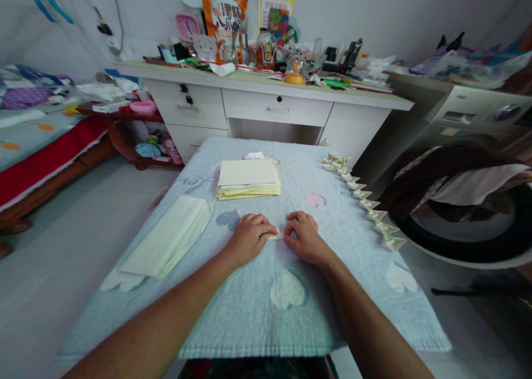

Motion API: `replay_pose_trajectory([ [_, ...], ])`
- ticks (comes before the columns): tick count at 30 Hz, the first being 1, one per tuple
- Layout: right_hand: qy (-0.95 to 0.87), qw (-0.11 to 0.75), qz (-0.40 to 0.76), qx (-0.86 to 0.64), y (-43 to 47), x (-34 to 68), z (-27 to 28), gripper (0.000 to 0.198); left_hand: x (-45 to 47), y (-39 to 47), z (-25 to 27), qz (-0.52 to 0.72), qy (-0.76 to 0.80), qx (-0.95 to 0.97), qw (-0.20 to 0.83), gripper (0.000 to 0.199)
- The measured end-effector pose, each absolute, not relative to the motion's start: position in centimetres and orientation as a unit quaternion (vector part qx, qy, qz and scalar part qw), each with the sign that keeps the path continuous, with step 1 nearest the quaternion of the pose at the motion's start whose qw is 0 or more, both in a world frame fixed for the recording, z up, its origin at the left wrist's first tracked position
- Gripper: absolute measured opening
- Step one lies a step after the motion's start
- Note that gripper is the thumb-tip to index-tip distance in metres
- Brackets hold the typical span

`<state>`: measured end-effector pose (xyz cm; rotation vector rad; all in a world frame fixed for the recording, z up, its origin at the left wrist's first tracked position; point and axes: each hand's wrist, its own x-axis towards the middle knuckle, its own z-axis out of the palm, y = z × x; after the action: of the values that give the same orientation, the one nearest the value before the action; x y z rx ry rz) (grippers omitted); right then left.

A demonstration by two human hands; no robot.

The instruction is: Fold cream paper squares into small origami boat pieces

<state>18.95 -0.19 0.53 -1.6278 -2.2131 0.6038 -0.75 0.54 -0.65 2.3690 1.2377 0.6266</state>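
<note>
Seen from the head camera, a person works with bare hands over a table spread with a heart-patterned blue cloth [257, 334]. The left hand [250, 235] is curled, its thumb and fingertips closed on the left end of a small folded slip of pale paper [277, 234], which lies on the cloth near mid-table. The right hand [305, 236] is bent inward, thumb and forefinger at the slip's other tip; whether they grip it cannot be told.

The slip itself looks the likeliest trouble spot: small and largely covered by fingers, it could skew if the two hands pull unevenly, and the soft cloth beneath may give and leave a crease off line. Beyond the hands sits a stack of cream and yellow paper [248, 174], its edges uneven; a careless reach could fan the upper sheets loose. Folded pale-green sheets [174, 235] rest near the left forearm, which might drag or crumple them if it swung outward. On the right, a chain of pointed folded-paper pieces [369, 204] runs close to the table's edge, where a stray elbow or a tug on the cloth could tip it toward the washing machine [461, 174].
</note>
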Motion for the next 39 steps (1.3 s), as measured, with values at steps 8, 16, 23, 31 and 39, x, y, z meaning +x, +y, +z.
replay_pose_trajectory([
  [8, -0.765, 0.150, 0.180, -0.600, -0.6, 18.1, 0.9, 0.007, -0.6, 0.5, -0.6, 0.222, 0.450, 0.841, 0.199, 0.025],
  [16, -0.774, 0.122, 0.146, -0.603, -0.6, 17.8, 0.6, 0.015, -0.6, 0.5, -0.6, 0.219, 0.451, 0.843, 0.196, 0.024],
  [23, -0.766, 0.117, 0.154, -0.613, -0.4, 17.7, 0.7, 0.017, -0.7, 0.5, -0.7, 0.221, 0.451, 0.843, 0.194, 0.022],
  [31, -0.758, 0.119, 0.194, -0.611, -0.2, 18.3, 1.2, 0.018, -0.7, 0.6, -0.8, 0.220, 0.451, 0.843, 0.193, 0.021],
  [39, -0.751, 0.152, 0.179, -0.617, -0.6, 18.4, 0.5, 0.019, -0.7, 0.5, -0.8, 0.213, 0.454, 0.843, 0.193, 0.021],
])
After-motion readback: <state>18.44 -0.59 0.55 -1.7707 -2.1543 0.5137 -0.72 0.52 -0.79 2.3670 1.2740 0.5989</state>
